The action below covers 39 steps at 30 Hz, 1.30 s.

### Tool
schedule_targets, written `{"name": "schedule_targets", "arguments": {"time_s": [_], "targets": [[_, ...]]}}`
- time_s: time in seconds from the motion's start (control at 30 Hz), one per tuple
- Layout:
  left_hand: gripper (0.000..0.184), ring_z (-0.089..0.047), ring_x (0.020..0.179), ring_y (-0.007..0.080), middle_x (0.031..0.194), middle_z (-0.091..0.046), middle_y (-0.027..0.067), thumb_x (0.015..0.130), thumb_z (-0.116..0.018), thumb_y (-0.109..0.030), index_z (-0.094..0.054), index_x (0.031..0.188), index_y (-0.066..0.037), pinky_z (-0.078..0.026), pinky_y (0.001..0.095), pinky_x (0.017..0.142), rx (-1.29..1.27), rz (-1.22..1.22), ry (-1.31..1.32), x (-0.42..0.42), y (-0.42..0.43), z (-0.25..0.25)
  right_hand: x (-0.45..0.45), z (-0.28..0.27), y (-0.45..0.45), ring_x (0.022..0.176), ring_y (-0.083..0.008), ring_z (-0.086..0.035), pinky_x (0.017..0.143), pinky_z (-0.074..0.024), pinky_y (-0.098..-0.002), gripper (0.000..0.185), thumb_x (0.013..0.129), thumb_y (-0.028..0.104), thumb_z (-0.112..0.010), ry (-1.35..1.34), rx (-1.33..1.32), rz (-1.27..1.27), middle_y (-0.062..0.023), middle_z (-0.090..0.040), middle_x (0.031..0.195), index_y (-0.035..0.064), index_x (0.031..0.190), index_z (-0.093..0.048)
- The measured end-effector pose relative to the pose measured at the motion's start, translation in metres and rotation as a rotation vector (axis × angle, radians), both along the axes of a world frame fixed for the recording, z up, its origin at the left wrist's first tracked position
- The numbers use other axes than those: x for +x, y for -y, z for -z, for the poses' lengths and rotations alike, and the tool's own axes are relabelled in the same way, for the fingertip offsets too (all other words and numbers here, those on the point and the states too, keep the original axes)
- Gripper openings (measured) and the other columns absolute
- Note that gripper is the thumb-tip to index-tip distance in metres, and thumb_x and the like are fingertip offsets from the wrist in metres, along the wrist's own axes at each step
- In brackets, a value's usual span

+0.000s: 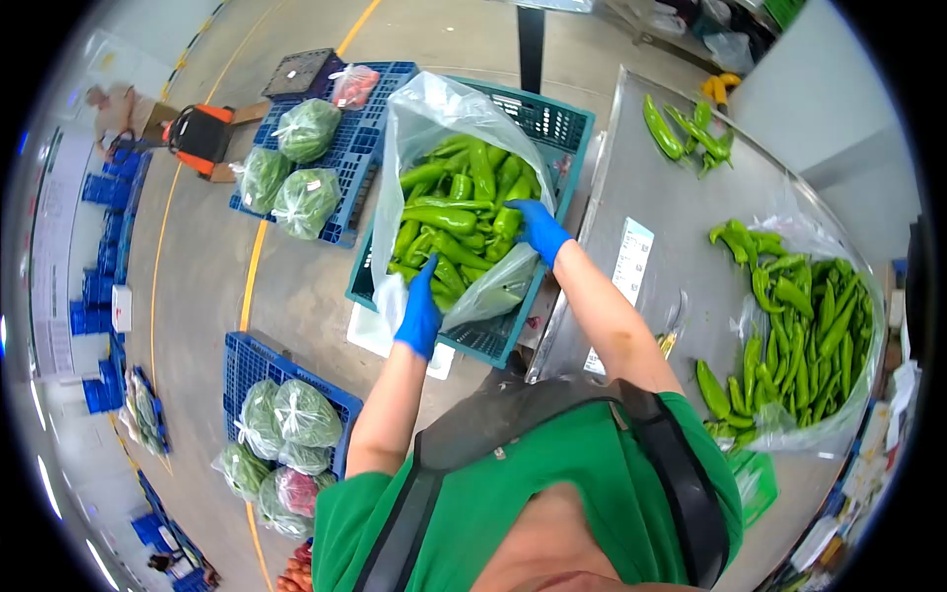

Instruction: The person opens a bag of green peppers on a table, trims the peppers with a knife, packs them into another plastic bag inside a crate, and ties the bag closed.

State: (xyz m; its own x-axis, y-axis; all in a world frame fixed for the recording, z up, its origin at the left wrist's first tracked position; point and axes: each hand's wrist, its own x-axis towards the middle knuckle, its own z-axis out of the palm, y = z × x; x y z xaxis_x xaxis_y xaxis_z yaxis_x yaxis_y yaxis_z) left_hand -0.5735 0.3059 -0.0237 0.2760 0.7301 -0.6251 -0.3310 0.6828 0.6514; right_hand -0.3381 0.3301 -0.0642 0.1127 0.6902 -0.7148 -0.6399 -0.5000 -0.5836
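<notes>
A clear plastic bag full of long green peppers lies open inside a dark green crate. My left hand, in a blue glove, is at the bag's near left edge. Its fingers stretch out along the peppers, and part of them is hidden. My right hand, also gloved in blue, reaches in from the right side. Its fingers and thumb are around the end of one green pepper, which is still among the others.
On the metal table at right are loose peppers, a label strip and another open bag of peppers. Blue pallets with bagged greens stand at left. An orange pallet jack and a person are farther off.
</notes>
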Motion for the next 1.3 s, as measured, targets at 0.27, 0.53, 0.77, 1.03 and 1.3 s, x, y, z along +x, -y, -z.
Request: {"name": "schedule_targets", "arguments": {"time_s": [0.27, 0.53, 0.77, 1.03, 1.3], "targets": [[0.05, -0.044, 0.112, 0.0277, 0.126, -0.042, 0.0135, 0.09, -0.046, -0.031, -0.035, 0.135, -0.013, -0.044, 0.0443, 0.085, 0.383, 0.06, -0.338, -0.024, 0.071, -0.081, 0.058, -0.075, 0.238, 0.097, -0.0142, -0.057, 0.085, -0.046, -0.0278, 0.028, 0.083, 0.004, -0.058, 0.862, 0.471, 0.153, -0.0073, -0.06, 0.109, 0.0036, 0.111, -0.059], [0.026, -0.056, 0.077, 0.0117, 0.094, -0.061, 0.008, 0.078, -0.059, 0.0, -0.059, 0.104, 0.001, -0.046, 0.0241, 0.063, 0.558, 1.141, -0.35, 0.163, 0.166, -0.111, 0.26, -0.055, 0.609, 0.107, -0.0353, -0.047, 0.093, -0.0378, -0.041, 0.057, 0.06, 0.008, -0.064, 1.817, -0.545, 0.218, -0.0192, -0.05, 0.114, 0.0075, 0.116, -0.051], [0.051, -0.056, 0.091, 0.0264, 0.104, -0.057, 0.0136, 0.068, -0.069, -0.013, -0.053, 0.116, -0.005, -0.046, 0.0332, 0.079, 1.471, 1.513, -0.073, 0.308, 0.316, -0.026, 0.144, -0.099, 0.627, 0.11, -0.0294, -0.049, 0.092, -0.0398, -0.0399, 0.069, 0.06, 0.037, -0.078, 1.52, -0.352, 0.083, -0.0154, -0.052, 0.116, 0.0094, 0.118, -0.051], [0.064, -0.051, 0.09, 0.0324, 0.099, -0.053, 0.0154, 0.059, -0.069, -0.018, -0.048, 0.117, -0.003, -0.044, 0.041, 0.077, 1.874, 1.605, -0.225, 0.396, 0.385, 0.03, 0.117, -0.026, 0.65, 0.096, -0.0326, -0.055, 0.083, -0.0447, -0.0388, 0.065, 0.063, 0.02, -0.073, 1.464, -0.371, 0.302, -0.0186, -0.053, 0.109, 0.0045, 0.119, -0.045], [0.082, -0.049, 0.107, 0.0381, 0.116, -0.051, 0.0233, 0.06, -0.068, -0.032, -0.037, 0.134, -0.019, -0.038, 0.0424, 0.094, 1.705, 1.866, 0.095, 0.535, 0.437, 0.014, 0.156, -0.003, 0.677, 0.103, -0.0356, -0.047, 0.087, -0.0418, -0.039, 0.071, 0.06, 0.017, -0.074, 1.235, -0.65, 0.771, -0.0207, -0.044, 0.113, -0.0016, 0.12, -0.04]]}}
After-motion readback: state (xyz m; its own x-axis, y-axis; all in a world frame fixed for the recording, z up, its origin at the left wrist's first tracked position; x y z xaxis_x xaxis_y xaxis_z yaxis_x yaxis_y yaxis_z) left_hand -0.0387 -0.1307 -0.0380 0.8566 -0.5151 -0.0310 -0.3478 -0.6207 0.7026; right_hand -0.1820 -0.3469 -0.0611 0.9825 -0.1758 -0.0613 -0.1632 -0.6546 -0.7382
